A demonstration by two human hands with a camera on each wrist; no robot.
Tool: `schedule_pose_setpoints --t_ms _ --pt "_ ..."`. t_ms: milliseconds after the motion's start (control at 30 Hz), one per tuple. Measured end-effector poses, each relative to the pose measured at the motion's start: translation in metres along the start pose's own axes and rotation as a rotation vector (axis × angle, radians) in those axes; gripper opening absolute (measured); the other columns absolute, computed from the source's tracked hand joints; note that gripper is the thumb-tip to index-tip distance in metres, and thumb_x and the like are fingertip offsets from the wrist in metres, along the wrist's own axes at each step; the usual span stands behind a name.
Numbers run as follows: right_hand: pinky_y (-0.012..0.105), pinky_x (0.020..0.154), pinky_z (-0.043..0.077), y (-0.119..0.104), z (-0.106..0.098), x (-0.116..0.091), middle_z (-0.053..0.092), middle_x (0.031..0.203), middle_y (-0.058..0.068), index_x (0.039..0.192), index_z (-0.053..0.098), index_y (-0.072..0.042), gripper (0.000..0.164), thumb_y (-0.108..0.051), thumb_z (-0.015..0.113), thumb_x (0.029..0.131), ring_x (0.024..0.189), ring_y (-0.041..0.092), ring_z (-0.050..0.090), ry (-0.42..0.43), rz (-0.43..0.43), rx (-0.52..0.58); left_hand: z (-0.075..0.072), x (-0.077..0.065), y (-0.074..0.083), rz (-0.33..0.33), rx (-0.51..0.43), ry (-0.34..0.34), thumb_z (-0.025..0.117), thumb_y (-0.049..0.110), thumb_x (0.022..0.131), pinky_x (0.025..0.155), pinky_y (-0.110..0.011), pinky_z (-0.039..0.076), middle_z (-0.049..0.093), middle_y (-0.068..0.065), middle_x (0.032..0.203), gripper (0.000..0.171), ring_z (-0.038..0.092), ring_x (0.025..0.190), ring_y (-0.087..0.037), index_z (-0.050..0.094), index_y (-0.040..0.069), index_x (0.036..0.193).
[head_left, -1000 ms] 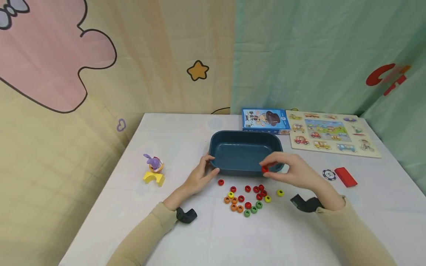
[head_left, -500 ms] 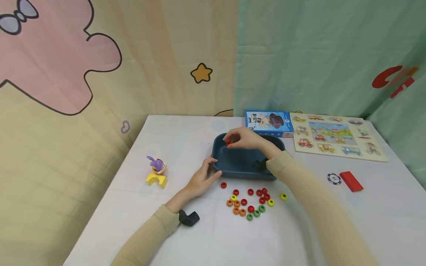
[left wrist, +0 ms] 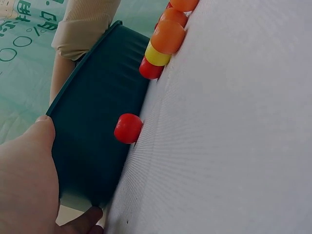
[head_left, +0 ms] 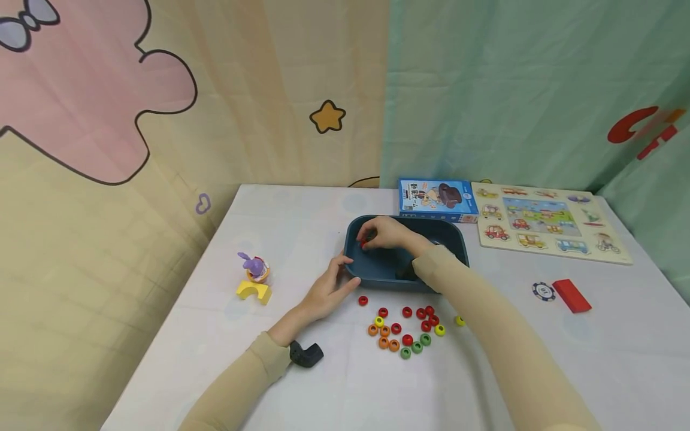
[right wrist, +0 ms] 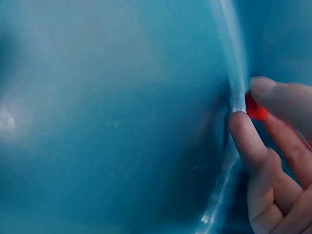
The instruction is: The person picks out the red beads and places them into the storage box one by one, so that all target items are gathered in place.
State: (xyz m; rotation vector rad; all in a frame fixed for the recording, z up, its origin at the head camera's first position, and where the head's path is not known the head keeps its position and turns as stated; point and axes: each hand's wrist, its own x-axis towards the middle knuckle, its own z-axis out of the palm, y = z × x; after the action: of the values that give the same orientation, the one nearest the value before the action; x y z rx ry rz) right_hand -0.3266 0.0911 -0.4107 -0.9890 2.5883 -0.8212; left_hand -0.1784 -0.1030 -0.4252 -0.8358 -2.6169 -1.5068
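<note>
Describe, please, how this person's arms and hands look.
The sleeves are plain beige, with cuffs that look folded back. The left hand and right hand are bare. A black curved piece sticks out at the left cuff; a dark shape shows near the right one.

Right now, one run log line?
right hand: pinches round red bead inside rectangular teal plastic tray | left hand: grips same tray

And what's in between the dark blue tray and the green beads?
Several red beads. The head view shows them lying on the white table between the tray and the green beads.
</note>
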Motion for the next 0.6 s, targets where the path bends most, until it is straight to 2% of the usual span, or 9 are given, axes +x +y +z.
schedule_pose_setpoints --t_ms 267,433,500,600 --pt "0.028 0.075 0.048 0.003 0.000 0.001 0.062 0.094 0.001 0.097 0.066 -0.012 0.020 -0.012 0.070 0.077 0.085 0.015 0.056 0.013 0.036 0.035 -0.001 0.000 0.002 -0.001 0.007 -0.001 0.052 0.018 0.091 0.103 -0.038 0.024 0.016 -0.022 0.144 0.042 0.023 0.129 -0.022 0.031 0.002 0.124" --pt "0.030 0.080 0.046 0.001 -0.001 -0.001 0.062 0.098 0.000 0.101 0.065 -0.012 0.026 -0.014 0.071 0.075 0.092 0.016 0.056 -0.001 0.063 0.022 0.000 0.000 0.001 0.002 0.013 0.002 0.052 0.018 0.091 0.103 -0.038 0.024 0.016 -0.022 0.144 0.042 0.023 0.129 -0.022 0.031 0.004 0.124" --pt "0.031 0.082 0.046 -0.002 -0.006 -0.005 0.062 0.103 0.001 0.105 0.063 -0.011 0.032 -0.015 0.072 0.075 0.094 0.017 0.055 -0.014 0.060 0.009 0.000 -0.001 0.000 -0.002 0.014 0.003 0.052 0.018 0.091 0.103 -0.039 0.024 0.016 -0.021 0.144 0.041 0.023 0.129 -0.023 0.031 0.004 0.124" --pt "0.032 0.081 0.046 -0.012 -0.019 -0.018 0.059 0.111 0.004 0.113 0.059 -0.009 0.040 -0.016 0.072 0.075 0.094 0.018 0.056 -0.022 0.063 0.052 0.000 -0.001 0.000 -0.010 0.018 0.006 0.052 0.018 0.091 0.102 -0.040 0.024 0.017 -0.021 0.144 0.042 0.023 0.129 -0.023 0.032 0.003 0.124"
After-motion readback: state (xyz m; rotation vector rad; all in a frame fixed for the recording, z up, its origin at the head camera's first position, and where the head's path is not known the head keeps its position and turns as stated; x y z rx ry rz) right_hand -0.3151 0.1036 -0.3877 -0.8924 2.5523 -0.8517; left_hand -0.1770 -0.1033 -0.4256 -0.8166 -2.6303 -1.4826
